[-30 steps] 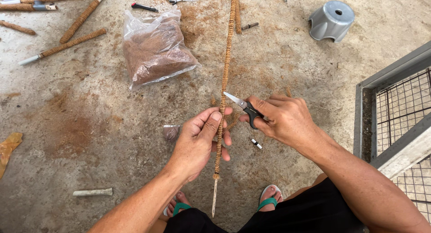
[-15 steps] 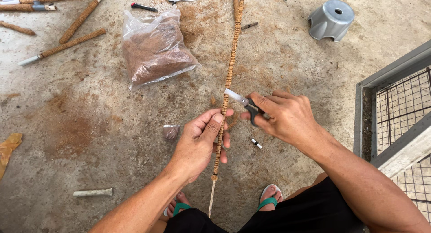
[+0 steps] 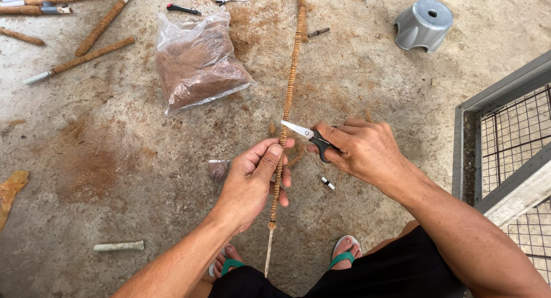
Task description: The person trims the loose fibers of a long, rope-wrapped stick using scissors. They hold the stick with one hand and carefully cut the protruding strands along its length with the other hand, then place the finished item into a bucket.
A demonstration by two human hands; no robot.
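Sandalled feet [image 3: 344, 253] stand at six o'clock on the concrete floor [image 3: 115, 160]. Just above them the left hand [image 3: 252, 180] pinches a long fibre-wrapped stick [image 3: 287, 97], which runs toward twelve o'clock. At three o'clock of it the right hand [image 3: 361, 152] grips small scissors [image 3: 307, 136], blades touching the stick. Farther off, at eleven o'clock, lies a clear bag of brown fibre [image 3: 198, 60]; at one o'clock, a grey stool [image 3: 423, 25].

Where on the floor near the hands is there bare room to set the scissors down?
Bare concrete lies left of the left hand, bordered by the plastic bag of fibre above, the yellow scrap at far left and the white pipe piece below. Another patch lies between the right hand and the grey stool. The top left, with wrapped sticks, is crowded.
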